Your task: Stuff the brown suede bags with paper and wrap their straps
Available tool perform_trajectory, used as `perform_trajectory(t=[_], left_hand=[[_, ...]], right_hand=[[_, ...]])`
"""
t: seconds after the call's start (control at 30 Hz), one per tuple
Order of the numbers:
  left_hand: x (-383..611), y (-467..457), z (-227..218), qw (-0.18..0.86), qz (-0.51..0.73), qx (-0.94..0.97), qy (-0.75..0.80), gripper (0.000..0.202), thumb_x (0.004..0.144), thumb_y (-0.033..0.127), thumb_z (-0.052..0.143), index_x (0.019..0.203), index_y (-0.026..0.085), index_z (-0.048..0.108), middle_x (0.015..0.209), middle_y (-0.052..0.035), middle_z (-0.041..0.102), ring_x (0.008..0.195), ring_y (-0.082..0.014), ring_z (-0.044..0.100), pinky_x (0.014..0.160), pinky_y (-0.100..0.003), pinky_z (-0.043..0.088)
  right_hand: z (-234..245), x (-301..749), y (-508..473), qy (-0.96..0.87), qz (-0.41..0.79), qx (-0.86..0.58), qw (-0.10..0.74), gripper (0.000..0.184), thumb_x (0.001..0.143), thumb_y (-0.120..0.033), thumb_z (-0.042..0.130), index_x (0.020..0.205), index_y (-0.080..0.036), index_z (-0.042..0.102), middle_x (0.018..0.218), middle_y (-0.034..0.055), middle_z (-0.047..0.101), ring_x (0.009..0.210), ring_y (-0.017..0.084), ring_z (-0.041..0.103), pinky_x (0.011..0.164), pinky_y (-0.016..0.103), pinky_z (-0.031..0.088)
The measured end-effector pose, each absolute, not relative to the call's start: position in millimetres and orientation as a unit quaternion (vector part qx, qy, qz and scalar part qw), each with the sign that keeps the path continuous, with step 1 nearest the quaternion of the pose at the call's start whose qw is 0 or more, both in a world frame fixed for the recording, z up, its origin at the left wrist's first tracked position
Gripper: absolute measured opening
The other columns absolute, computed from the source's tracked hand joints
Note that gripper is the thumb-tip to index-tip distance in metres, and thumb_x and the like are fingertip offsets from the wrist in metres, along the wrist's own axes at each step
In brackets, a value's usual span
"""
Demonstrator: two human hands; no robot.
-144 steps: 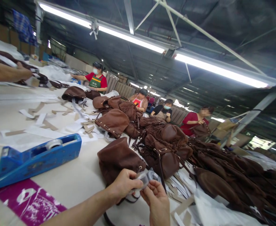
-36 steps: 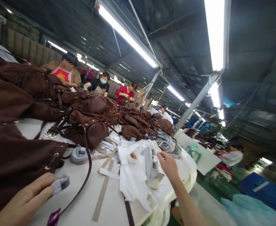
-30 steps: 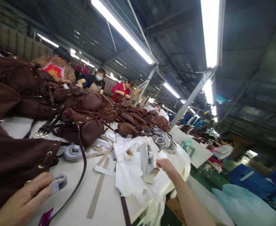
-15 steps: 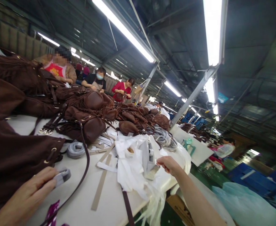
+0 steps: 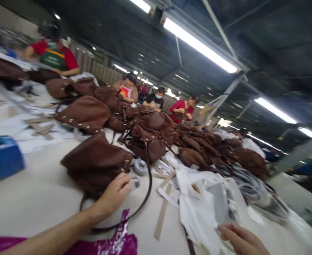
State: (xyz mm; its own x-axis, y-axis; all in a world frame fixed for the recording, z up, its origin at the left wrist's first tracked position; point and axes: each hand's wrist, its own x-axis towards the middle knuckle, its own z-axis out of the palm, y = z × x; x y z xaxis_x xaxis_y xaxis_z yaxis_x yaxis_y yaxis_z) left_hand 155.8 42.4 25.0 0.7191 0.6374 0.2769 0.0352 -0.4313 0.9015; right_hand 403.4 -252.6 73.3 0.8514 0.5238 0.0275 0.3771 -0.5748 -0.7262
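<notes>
My left hand (image 5: 116, 194) is closed at the front edge of a brown fringed-style leather drawstring bag (image 5: 97, 163). A grey looped strip (image 5: 135, 183) sticks out past its thumb and fingertips. Beside it a dark brown strap (image 5: 148, 177) curves from the pile down over the table. My right hand (image 5: 241, 239) is low at the right, by crumpled white sheeting (image 5: 195, 209), with thumb and fingertips pinched together. Whatever may be between those fingertips is too small or blurred to make out. A coiled grey strip (image 5: 140, 166) lies behind the bag.
Brown bags (image 5: 156, 122) are heaped across the table's far side. A blue bin (image 5: 3, 159) stands at left, and purple printed plastic (image 5: 124, 237) lies in front. Beige strips (image 5: 162, 216) and bundled grey cords (image 5: 249, 186) lie to the right. Several co-workers (image 5: 56, 58) stand beyond.
My view has swung left, bringing the blue bin and another co-worker into sight. My right hand has drawn back toward me from beside the white sheeting. The left still holds the grey strip.
</notes>
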Motion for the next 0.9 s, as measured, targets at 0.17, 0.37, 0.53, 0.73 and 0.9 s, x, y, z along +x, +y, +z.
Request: perform_trajectory(t=[0.17,0.37,0.53,0.73,0.9], left_hand=[[155.1,38.9,18.7,0.480,0.327,0.786,0.213,0.022,0.084,0.027,0.039,0.065,0.019,0.045,0.081,-0.0013,0.047,0.079,-0.0157,0.047,0.074,-0.027,0.037],[149.7,32.0,21.3,0.456,0.328,0.804,0.197,0.017,0.084,0.014,0.039,0.068,0.018,0.045,0.084,-0.0013,0.046,0.082,-0.0149,0.048,0.075,-0.027,0.036],[149.7,31.5,21.2,0.442,0.324,0.808,0.216,0.016,0.084,0.013,0.040,0.070,0.018,0.045,0.087,-0.0020,0.046,0.083,-0.0149,0.048,0.075,-0.027,0.036],[147.1,28.7,21.6,0.430,0.324,0.818,0.203,0.021,0.087,0.016,0.038,0.068,0.018,0.046,0.086,-0.0024,0.046,0.082,-0.0155,0.048,0.074,-0.028,0.036],[149.5,31.2,17.0,0.401,0.326,0.830,0.209,0.028,0.091,0.019,0.036,0.066,0.018,0.046,0.082,-0.0019,0.046,0.078,-0.0147,0.049,0.072,-0.027,0.036]], right_hand=[[86.0,294.4,-131.5,-0.460,0.268,-0.724,0.438,0.031,0.076,-0.049,0.063,0.067,-0.019,0.066,0.066,0.0016,0.064,0.065,0.018,0.055,0.062,0.027,0.039],[61.9,259.1,-61.3,-0.456,0.262,-0.711,0.467,0.031,0.076,-0.046,0.060,0.064,-0.018,0.063,0.062,0.0013,0.061,0.063,0.017,0.051,0.064,0.029,0.037],[48.4,263.5,-55.7,-0.441,0.231,-0.736,0.458,0.027,0.073,-0.042,0.059,0.062,-0.017,0.065,0.061,0.0024,0.063,0.063,0.019,0.053,0.065,0.030,0.038],[49.8,258.4,-48.9,-0.402,0.234,-0.756,0.461,0.021,0.067,-0.036,0.058,0.058,-0.018,0.065,0.060,0.0033,0.066,0.062,0.020,0.055,0.064,0.030,0.040],[56.5,252.9,-55.7,-0.368,0.286,-0.750,0.469,0.023,0.066,-0.037,0.060,0.058,-0.016,0.065,0.055,0.0002,0.059,0.054,0.013,0.046,0.055,0.026,0.034]])
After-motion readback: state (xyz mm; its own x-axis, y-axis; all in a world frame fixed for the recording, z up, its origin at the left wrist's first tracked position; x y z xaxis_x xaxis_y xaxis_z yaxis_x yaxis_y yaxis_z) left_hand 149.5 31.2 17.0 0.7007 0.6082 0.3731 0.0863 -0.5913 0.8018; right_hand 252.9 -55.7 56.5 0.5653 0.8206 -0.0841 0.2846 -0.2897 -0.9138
